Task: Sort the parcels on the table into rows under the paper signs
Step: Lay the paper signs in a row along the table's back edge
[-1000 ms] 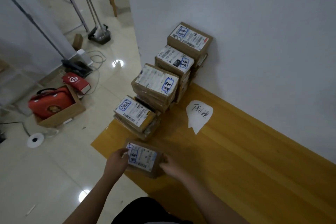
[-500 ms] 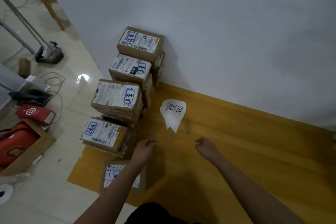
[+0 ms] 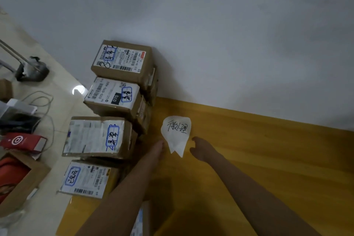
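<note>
Sign [image 3: 176, 130] on worktop [image 3: 268, 159]; parcels [image 3: 115, 90] stacked left of it. Left hand [image 3: 156, 149], fingers straight, just beside its left edge. Right hand [image 3: 201, 148], fingers loosely curled and empty, just right of it. Likely straightening the sign: press both edges, slide flat.

Brown parcels [image 3: 122, 59] with blue-marked white labels, yellow table [image 3: 249, 149], white sign [image 3: 177, 132]

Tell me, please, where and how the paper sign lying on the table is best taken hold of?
Probably by its narrow lower tip, from the near side. The paper sign lies flat on the table, so a grip from above finds no edge; the tip points toward the person, between the left hand and right hand, and a thumb-and-finger pinch could lift it there.
</note>
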